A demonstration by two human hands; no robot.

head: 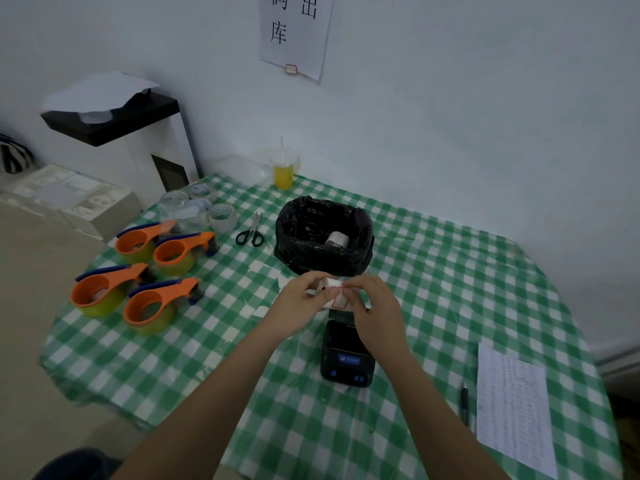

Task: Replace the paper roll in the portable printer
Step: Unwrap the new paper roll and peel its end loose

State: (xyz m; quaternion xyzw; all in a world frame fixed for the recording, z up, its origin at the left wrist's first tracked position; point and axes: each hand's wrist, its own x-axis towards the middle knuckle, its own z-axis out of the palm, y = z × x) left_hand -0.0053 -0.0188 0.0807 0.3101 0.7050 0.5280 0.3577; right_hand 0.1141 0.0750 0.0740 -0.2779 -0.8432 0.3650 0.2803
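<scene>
Our fingers (325,293) pinch a small white paper roll with a red-outlined label (334,295) — left hand (300,303) gripping the body from nine o'clock, right hand (372,308) picking at the loose end from three o'clock. It hangs just above the open black portable printer (346,358) on the green-checked table (467,289). We judge we are freeing the new roll's leading edge; next it needs seating in the bay. At twelve o'clock, the black-lined bin (323,233) holds a grey-cored roll (337,240) — probably the old one.

Pale wall (450,98) with paper notice (294,32); green-checked tablecloth (450,289); white cabinet (114,147) at left; beige floor (31,306).
</scene>
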